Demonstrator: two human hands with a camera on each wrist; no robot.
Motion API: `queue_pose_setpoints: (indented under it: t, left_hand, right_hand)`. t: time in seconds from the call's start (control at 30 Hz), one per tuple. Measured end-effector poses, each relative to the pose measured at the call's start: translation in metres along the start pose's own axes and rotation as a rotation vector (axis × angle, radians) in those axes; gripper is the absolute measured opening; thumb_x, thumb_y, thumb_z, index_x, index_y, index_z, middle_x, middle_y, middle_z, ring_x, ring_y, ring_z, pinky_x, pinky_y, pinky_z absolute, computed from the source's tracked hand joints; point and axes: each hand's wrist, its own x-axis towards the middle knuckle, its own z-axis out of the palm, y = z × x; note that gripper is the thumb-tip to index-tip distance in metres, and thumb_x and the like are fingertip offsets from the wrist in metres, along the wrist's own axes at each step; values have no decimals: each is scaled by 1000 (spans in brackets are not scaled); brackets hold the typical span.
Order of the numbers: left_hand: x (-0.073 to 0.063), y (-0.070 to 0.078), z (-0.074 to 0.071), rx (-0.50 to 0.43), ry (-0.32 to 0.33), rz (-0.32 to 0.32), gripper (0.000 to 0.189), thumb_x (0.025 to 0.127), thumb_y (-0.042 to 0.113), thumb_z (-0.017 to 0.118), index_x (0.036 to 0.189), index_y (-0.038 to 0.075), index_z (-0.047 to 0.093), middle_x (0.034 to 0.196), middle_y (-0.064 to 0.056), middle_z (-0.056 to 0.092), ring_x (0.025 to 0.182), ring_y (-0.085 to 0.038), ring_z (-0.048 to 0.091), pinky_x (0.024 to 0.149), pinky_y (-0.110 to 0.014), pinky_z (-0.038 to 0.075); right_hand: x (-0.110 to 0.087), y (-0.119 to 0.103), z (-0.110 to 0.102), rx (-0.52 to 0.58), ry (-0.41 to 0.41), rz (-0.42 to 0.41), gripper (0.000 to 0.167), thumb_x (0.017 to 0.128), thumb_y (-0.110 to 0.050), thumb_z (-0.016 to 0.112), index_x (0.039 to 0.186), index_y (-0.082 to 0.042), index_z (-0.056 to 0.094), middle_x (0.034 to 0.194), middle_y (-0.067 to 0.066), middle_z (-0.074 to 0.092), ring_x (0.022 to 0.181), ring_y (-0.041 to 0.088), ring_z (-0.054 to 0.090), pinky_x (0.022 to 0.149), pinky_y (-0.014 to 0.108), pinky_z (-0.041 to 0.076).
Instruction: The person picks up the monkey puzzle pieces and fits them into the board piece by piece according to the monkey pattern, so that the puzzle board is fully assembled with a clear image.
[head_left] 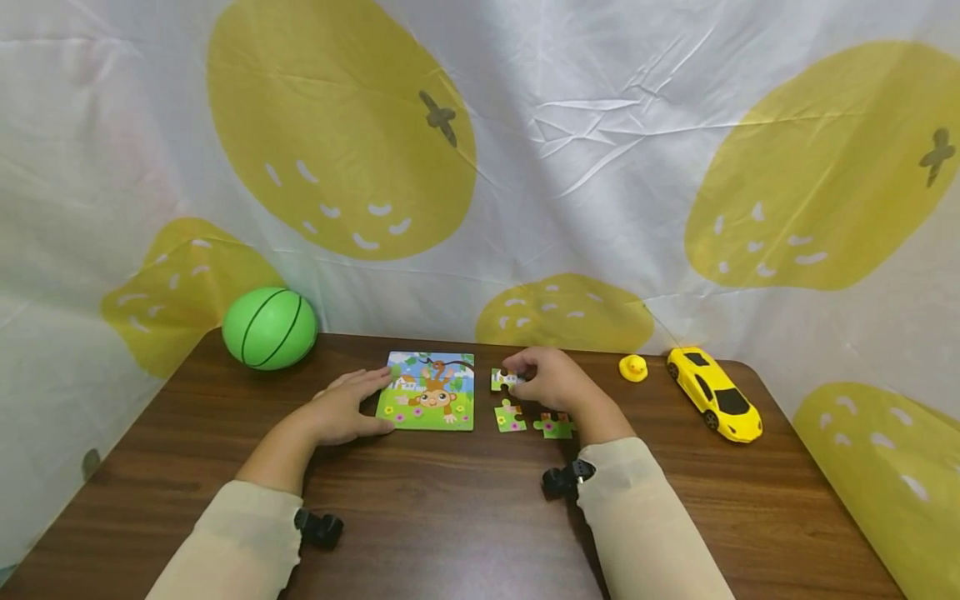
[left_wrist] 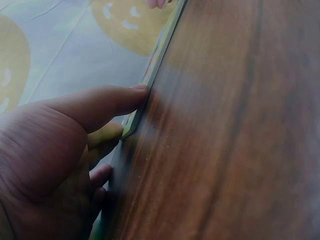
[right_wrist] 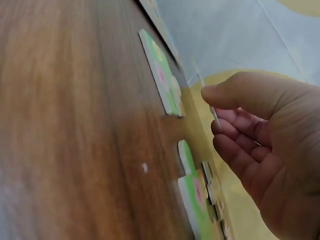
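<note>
A square jigsaw puzzle (head_left: 426, 408) with a monkey hanging upside down lies on the table. My left hand (head_left: 345, 408) rests at its left side, fingers extended against the side and thumb (left_wrist: 117, 100) touching the front edge near the corner. To the right of the puzzle, my right hand (head_left: 551, 382) pinches a jigsaw piece (head_left: 499, 380) between thumb and fingers. In the right wrist view that piece (right_wrist: 216, 117) shows edge-on, raised above the table. Below the right hand lie a loose green piece with flowers (head_left: 510, 419) and another green piece (head_left: 557, 428), partly hidden by the forearm.
At the back left sits a green ball (head_left: 270, 328) with black lines. A small yellow duck (head_left: 633, 367) and a yellow toy car (head_left: 714, 396) stand at the right. White cloth (head_left: 570, 208) with yellow fruit prints hangs behind the brown table (head_left: 442, 508).
</note>
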Motion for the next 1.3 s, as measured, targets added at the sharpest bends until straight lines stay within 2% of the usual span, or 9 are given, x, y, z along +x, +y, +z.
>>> queue_pose_setpoints:
  t: [0.23,0.47,0.63,0.73,0.93,1.1,1.3]
  left_hand:
    - [-3,2,-2,-12,0,5,91,93,54,77,167,17,39,178,-8,30,166,-46,17,122,-84,17]
    - [-2,2,-1,-22,3,-3,91,92,51,78,167,17,40,178,-8,30,166,-46,17,123,-83,16]
    - [-1,2,-1,-11,2,-1,90,94,51,77,168,17,39,179,-7,29,166,-45,17,123,-83,17]
    - [-1,2,-1,-5,4,7,90,94,52,77,168,17,39,179,-7,30,166,-45,18,122,-83,18]
    - [-2,2,-2,-16,5,12,90,94,53,77,167,16,40,178,-9,31,165,-46,19,121,-84,18]
    - [-2,1,-1,-16,1,11,90,94,54,76,167,16,40,178,-10,31,165,-46,19,121,-84,19]
    - [-2,2,-2,-9,-1,14,90,95,56,75,168,17,39,178,-9,31,165,-46,19,121,-83,21]
  right_hand:
    - [-1,-13,3,40,-2,-80,41,93,-22,80,134,-16,76,125,2,74,112,20,66,99,43,57]
    - [3,-44,12,79,-41,-160,40,93,-18,80,132,-14,76,128,4,74,116,22,67,103,44,57]
    - [15,-62,27,34,-56,-236,42,91,-14,79,133,-14,77,120,3,73,105,19,65,94,37,57]
    - [23,-71,36,7,-71,-257,43,92,-17,80,135,-14,76,120,2,73,107,19,66,95,37,57]
    - [38,-85,53,18,-112,-250,44,90,-15,82,133,-12,76,123,6,74,116,25,70,100,38,60]
    - [51,-91,64,25,-147,-213,44,92,-16,80,136,-13,75,128,4,74,119,24,69,102,41,60]
    - [60,-96,73,10,-172,-183,43,93,-18,81,136,-15,75,129,3,74,114,20,70,96,37,61]
